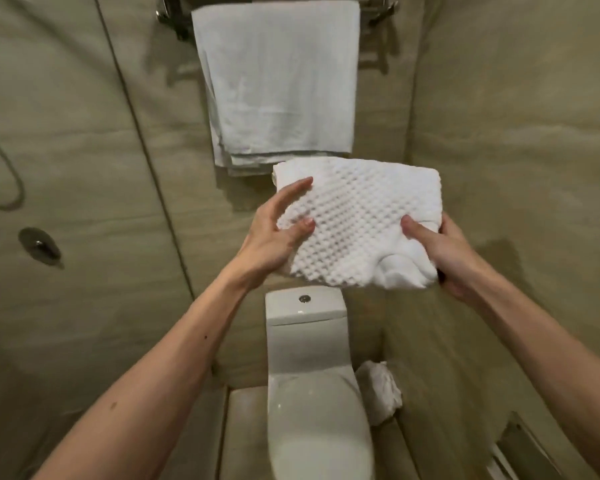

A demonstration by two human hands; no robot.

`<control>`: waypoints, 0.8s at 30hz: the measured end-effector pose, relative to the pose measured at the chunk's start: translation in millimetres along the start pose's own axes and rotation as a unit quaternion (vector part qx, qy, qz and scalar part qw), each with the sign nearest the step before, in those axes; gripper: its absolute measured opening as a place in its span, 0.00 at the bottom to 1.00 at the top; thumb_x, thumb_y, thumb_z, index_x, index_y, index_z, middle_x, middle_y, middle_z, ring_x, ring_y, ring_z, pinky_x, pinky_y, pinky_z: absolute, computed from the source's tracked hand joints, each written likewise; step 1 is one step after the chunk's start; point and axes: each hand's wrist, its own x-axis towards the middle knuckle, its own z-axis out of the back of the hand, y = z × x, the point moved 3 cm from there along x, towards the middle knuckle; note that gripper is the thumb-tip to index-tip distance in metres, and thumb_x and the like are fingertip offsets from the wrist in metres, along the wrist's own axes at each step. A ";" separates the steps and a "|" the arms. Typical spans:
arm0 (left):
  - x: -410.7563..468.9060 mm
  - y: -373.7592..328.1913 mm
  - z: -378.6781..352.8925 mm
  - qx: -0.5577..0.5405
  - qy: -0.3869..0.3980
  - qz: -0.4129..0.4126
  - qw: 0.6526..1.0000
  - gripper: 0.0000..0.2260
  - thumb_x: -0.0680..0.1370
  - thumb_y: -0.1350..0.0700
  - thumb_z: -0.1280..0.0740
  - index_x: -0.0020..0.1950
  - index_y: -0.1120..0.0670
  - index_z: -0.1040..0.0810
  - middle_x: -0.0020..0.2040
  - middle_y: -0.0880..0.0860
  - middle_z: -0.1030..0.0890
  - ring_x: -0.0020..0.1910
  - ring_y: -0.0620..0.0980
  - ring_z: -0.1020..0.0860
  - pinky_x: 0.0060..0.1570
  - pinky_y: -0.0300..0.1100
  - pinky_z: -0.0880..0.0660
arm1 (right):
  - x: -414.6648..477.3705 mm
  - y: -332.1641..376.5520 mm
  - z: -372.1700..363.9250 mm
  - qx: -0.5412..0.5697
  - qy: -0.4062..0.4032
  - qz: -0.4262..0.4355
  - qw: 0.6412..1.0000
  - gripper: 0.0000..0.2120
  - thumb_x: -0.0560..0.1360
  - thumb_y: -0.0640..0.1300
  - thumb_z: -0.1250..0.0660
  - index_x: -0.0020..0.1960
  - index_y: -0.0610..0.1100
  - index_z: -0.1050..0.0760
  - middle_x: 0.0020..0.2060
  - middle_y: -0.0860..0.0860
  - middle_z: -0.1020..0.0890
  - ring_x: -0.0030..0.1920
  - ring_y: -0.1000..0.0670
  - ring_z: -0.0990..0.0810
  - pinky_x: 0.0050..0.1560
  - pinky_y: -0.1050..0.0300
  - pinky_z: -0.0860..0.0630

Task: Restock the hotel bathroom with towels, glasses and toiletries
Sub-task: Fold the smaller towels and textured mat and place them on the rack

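A folded white towel with a waffle weave [357,216] is held up in front of me, above the toilet. My left hand [278,230] lies against its left side with the fingers spread over the top face. My right hand [440,254] grips its right end, thumb on top and fingers underneath. Behind it, a larger white towel [278,81] hangs folded over a chrome wall rack [378,8] at the top of the view.
A white toilet [312,375] with a flush button on its cistern stands below the hands. A white crumpled bag or bin liner [378,389] sits to its right on the floor. A shower hose [4,174] and a wall fitting [39,245] are at the left, behind a glass partition edge.
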 end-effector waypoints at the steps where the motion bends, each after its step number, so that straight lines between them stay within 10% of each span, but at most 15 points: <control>1: 21.3 -2.7 4.0 0.007 -0.009 -0.018 1.000 0.24 0.78 0.68 0.31 0.71 0.51 0.26 0.68 0.42 0.25 0.64 0.38 0.24 0.62 0.40 0.24 | 16.3 12.3 -3.3 -0.003 0.021 0.009 1.000 0.22 0.76 0.42 0.30 0.68 0.44 0.31 0.57 0.49 0.17 0.53 0.50 0.16 0.47 0.56 0.17; 6: 125.5 -30.4 27.5 0.040 -0.077 -0.100 0.991 0.22 0.77 0.68 0.31 0.68 0.50 0.24 0.64 0.40 0.22 0.64 0.34 0.26 0.64 0.37 0.26 | 103.5 76.3 -34.3 -0.092 0.167 0.066 0.979 0.23 0.73 0.34 0.30 0.66 0.46 0.29 0.56 0.48 0.16 0.54 0.49 0.16 0.50 0.51 0.19; 13: 230.7 -89.9 51.7 0.076 -0.125 -0.212 0.966 0.22 0.78 0.63 0.32 0.71 0.48 0.27 0.63 0.38 0.24 0.66 0.40 0.26 0.64 0.49 0.24 | 207.3 196.1 -56.5 -0.059 0.095 0.279 0.954 0.34 0.71 0.34 0.26 0.71 0.49 0.36 0.55 0.54 0.19 0.52 0.56 0.18 0.43 0.61 0.18; 19: 339.8 -157.3 61.6 0.132 -0.171 -0.287 0.933 0.23 0.79 0.63 0.32 0.73 0.51 0.28 0.62 0.40 0.25 0.67 0.44 0.25 0.67 0.50 0.26 | 302.8 288.6 -84.3 -0.083 -0.008 0.414 0.906 0.29 0.70 0.45 0.23 0.60 0.56 0.39 0.56 0.45 0.21 0.53 0.47 0.19 0.54 0.43 0.20; 24: 431.4 -196.0 62.5 0.155 -0.160 -0.279 0.934 0.23 0.81 0.63 0.35 0.74 0.47 0.29 0.65 0.48 0.26 0.63 0.49 0.23 0.58 0.50 0.20 | 372.7 358.8 -96.3 -0.113 -0.013 0.454 0.884 0.27 0.74 0.43 0.27 0.66 0.54 0.37 0.59 0.50 0.24 0.50 0.51 0.20 0.47 0.47 0.18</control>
